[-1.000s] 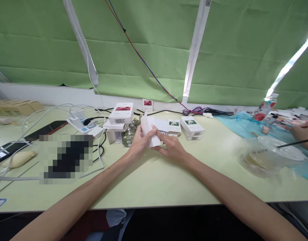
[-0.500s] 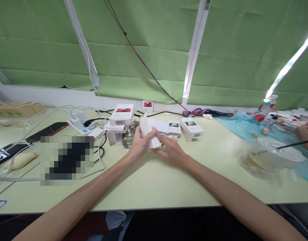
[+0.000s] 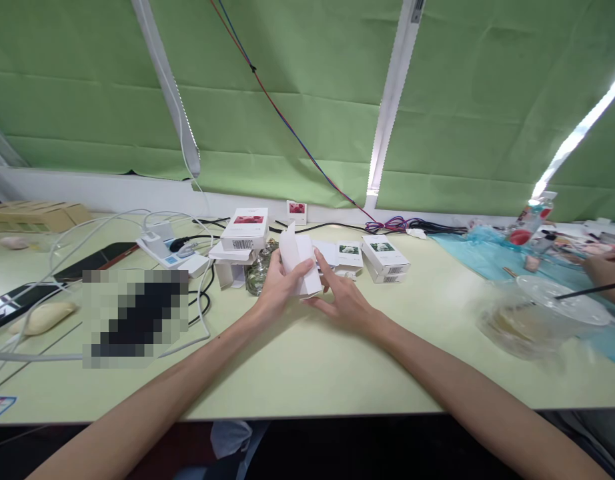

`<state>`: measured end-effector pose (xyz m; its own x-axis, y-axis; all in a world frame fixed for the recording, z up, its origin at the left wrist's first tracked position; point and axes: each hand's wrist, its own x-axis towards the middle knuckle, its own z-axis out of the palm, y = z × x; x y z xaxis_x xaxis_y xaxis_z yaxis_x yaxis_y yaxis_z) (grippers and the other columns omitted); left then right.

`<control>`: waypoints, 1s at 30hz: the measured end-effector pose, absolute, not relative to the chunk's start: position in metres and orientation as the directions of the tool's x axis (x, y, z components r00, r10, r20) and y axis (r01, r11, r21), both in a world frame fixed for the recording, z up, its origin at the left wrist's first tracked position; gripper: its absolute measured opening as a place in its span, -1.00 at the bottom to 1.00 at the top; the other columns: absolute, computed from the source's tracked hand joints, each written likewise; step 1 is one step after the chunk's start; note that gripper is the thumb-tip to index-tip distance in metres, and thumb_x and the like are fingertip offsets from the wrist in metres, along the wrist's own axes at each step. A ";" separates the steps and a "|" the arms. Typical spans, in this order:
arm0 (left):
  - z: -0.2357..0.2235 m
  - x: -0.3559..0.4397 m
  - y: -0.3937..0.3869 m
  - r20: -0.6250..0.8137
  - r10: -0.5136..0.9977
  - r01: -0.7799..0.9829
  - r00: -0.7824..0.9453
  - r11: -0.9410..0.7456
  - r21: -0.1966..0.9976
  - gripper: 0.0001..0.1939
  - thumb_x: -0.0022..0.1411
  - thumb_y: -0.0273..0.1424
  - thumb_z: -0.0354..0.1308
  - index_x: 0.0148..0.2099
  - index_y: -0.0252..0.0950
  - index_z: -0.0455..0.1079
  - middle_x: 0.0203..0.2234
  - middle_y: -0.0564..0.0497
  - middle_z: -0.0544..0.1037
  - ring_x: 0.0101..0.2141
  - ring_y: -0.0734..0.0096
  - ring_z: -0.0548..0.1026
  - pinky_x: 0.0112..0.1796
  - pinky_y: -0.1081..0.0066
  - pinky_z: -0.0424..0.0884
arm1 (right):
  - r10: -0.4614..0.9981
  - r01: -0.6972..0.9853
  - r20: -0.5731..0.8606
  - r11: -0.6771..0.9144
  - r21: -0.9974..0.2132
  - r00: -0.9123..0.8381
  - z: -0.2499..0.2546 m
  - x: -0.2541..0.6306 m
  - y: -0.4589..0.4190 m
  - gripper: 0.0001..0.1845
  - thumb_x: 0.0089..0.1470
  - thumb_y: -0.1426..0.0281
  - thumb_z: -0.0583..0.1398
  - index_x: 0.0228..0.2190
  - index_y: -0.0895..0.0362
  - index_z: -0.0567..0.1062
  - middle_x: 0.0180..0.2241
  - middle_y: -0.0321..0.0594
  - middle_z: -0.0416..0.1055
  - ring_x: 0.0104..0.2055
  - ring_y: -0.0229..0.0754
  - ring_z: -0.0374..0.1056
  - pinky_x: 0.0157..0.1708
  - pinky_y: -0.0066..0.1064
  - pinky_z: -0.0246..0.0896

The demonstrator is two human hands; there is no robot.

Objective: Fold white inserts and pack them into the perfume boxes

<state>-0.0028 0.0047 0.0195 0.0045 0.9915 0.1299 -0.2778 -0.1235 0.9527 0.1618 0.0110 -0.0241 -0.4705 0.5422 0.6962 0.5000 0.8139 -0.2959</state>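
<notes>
A small white cardboard box [image 3: 303, 252] with a raised flap is held up over the table. My left hand [image 3: 280, 283] grips its left side, the thumb across the front face. My right hand [image 3: 345, 293] holds its right edge, index finger along the side and thumb near the bottom corner. The box's contents cannot be seen. Just behind my left hand stands a patterned clear glass object [image 3: 257, 275], partly covered. A white box with a red picture [image 3: 244, 230] rests on an open white box [image 3: 232, 273] to the left.
Two stacked boxes with a green picture [image 3: 385, 257] and another such box [image 3: 348, 253] stand right of my hands. Cables and a power strip [image 3: 162, 250] lie left. At right are a lidded plastic cup [image 3: 532, 320], a blue sheet [image 3: 467, 253] and another person's hand [image 3: 605, 270].
My right index finger has straightened and moved up along the box's right edge, and the right thumb has shifted slightly. My left hand keeps its hold. The view has shifted a little.
</notes>
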 end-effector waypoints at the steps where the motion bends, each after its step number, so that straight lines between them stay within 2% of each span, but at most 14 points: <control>1: 0.019 -0.003 0.006 0.132 0.991 -0.277 0.008 -0.124 0.953 -0.24 -0.03 -0.19 0.47 0.13 -0.22 0.18 -0.02 -0.14 0.52 -0.25 0.21 0.62 -0.34 0.32 0.58 | 0.541 0.503 0.700 0.813 -0.294 -0.466 -0.024 0.161 0.011 -0.02 0.27 0.09 0.15 0.40 0.06 -0.34 -0.32 -0.23 0.46 -0.43 -0.21 0.37 -0.39 -0.42 0.28; 7: 0.014 -0.005 0.008 0.143 0.990 -0.237 0.016 -0.135 0.962 -0.20 -0.04 -0.15 0.46 0.16 -0.22 0.17 0.00 -0.15 0.53 -0.13 0.13 0.60 -0.24 0.29 0.56 | 0.514 0.526 0.737 0.812 -0.253 -0.439 -0.023 0.160 0.012 -0.04 0.28 0.12 0.14 0.40 0.07 -0.33 -0.37 -0.24 0.48 -0.43 -0.19 0.42 -0.42 -0.44 0.28; 12: 0.013 -0.005 0.008 0.146 0.988 -0.223 0.042 -0.133 0.966 -0.16 -0.04 -0.15 0.47 0.20 -0.20 0.15 0.00 -0.15 0.53 -0.11 0.13 0.59 -0.26 0.32 0.55 | 0.495 0.527 0.749 0.818 -0.231 -0.441 -0.026 0.160 0.015 -0.05 0.29 0.17 0.15 0.40 0.10 -0.32 -0.40 -0.25 0.50 -0.45 -0.20 0.42 -0.44 -0.45 0.28; 21: 0.017 -0.002 0.005 0.116 0.993 -0.237 0.018 -0.108 0.965 -0.20 -0.07 -0.17 0.48 0.14 -0.21 0.20 -0.05 -0.12 0.53 -0.10 0.15 0.57 -0.27 0.35 0.54 | 0.423 0.558 0.780 0.822 -0.114 -0.462 -0.026 0.159 0.016 -0.09 0.33 0.24 0.10 0.40 0.13 -0.37 -0.35 -0.19 0.55 -0.42 -0.17 0.47 -0.46 -0.44 0.31; 30: 0.020 -0.002 0.004 0.096 0.995 -0.264 0.016 -0.089 0.960 -0.26 -0.07 -0.16 0.48 0.09 -0.21 0.24 -0.12 -0.06 0.53 -0.13 0.21 0.55 -0.27 0.36 0.50 | 0.417 0.592 0.758 0.805 -0.051 -0.501 -0.025 0.160 0.017 -0.12 0.35 0.21 0.06 0.40 0.15 -0.37 -0.24 -0.04 0.59 -0.36 -0.09 0.52 -0.40 -0.37 0.41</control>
